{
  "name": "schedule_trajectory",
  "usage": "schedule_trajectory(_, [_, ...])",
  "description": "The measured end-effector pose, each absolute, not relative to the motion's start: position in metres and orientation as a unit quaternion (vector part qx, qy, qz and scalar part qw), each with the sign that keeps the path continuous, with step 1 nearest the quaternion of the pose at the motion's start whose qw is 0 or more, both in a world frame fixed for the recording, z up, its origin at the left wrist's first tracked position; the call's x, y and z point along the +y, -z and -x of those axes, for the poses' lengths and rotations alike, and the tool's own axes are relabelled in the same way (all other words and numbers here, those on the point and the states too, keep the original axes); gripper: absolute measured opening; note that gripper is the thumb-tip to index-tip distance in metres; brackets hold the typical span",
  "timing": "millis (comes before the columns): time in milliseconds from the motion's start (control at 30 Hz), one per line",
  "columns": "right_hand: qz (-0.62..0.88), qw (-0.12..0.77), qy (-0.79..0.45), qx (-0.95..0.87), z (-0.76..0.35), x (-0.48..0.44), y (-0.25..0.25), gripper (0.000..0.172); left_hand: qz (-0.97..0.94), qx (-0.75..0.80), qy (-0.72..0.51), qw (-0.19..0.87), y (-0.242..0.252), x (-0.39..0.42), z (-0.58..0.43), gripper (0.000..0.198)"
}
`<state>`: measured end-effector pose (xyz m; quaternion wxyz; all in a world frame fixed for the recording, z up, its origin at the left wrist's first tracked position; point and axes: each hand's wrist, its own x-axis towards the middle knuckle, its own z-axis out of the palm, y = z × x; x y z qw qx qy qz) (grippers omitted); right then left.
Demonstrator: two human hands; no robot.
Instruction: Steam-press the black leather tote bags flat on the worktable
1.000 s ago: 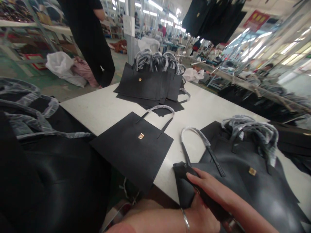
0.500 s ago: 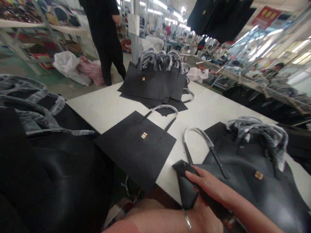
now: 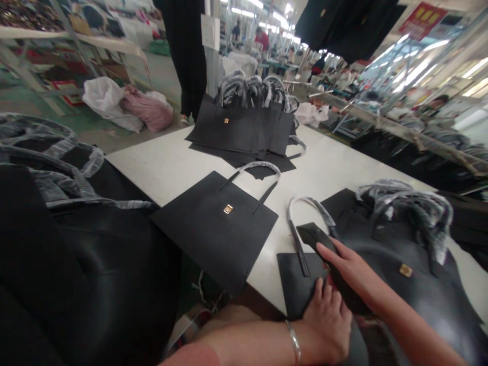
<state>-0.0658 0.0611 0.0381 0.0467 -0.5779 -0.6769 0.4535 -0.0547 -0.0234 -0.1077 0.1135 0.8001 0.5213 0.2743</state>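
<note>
In the head view my left hand (image 3: 328,323), with a silver bracelet (image 3: 293,341) at the wrist, lies palm down on a black bag panel (image 3: 295,284), its fingers stretched out. My right hand (image 3: 349,265) is wrapped round a long black piece (image 3: 314,237) with a flat, angled end; its kind is unclear, and the grip hides its middle. This piece is raised over the panel, tilted up to the left. A plastic-wrapped handle (image 3: 295,238) stands up behind it. Left of my hands, a black handbag panel (image 3: 206,223) with a gold clasp (image 3: 227,209) lies on the table.
A stack of black bag panels (image 3: 240,129) lies on the white table (image 3: 163,173). More black bags are piled at the right (image 3: 385,254) and left (image 3: 110,249). Beyond the table stand a person in black (image 3: 186,56) and several sacks (image 3: 147,109). Black pieces (image 3: 343,30) hang overhead.
My right hand has lifted the long black piece up and to the right. My left hand has come away from it and flattened onto the panel. The person behind has shifted right.
</note>
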Motion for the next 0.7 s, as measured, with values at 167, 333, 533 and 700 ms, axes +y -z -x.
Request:
schedule_trajectory(167, [0.621,0.021,-0.493,-0.609,0.008,0.04,-0.043,0.064,-0.765,0.531,-0.313,0.185,0.093,-0.032,0.098,0.032])
schedule_trajectory(333, [0.641,0.045,-0.523,-0.559,-0.018,0.014,-0.03,0.067,-0.736,0.588,-0.27,0.2,0.095,-0.007,0.177,0.015])
schedule_trajectory(533, [0.619,0.056,-0.562,-0.545,-0.026,0.004,-0.009,0.066,-0.802,0.513,-0.236,0.194,0.094,0.031,0.213,0.01])
schedule_trajectory(700, [0.605,0.062,-0.568,-0.554,-0.022,0.004,0.0,0.068,-0.839,0.464,-0.217,0.182,0.09,0.043,0.214,0.012])
